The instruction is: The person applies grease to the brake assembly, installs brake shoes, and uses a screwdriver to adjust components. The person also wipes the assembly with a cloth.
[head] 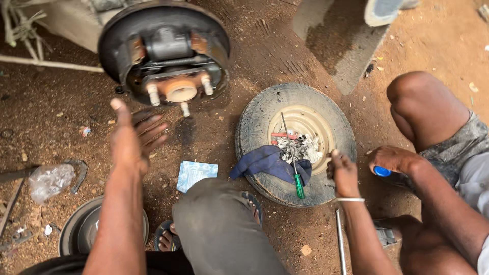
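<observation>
Far left there's a crumpled clear plastic bag (pixel 49 181) on the dirt, and a brake drum (pixel 76 229) lying near the bottom edge. My left hand (pixel 131 138) is up in the air, fingers spread, holding nothing, just below the exposed brake assembly (pixel 165 53) with its wheel studs. A small blue packet (pixel 195 174) sits by my knee. On the wheel (pixel 295 142) lie a blue rag (pixel 267 162) and a green-handled screwdriver (pixel 295 170). My right hand (pixel 344 173) rests on the tyre's edge, fingers curled, gripping nothing I can see. Another person's hand (pixel 395 160) holds a blue cap (pixel 381 171).
</observation>
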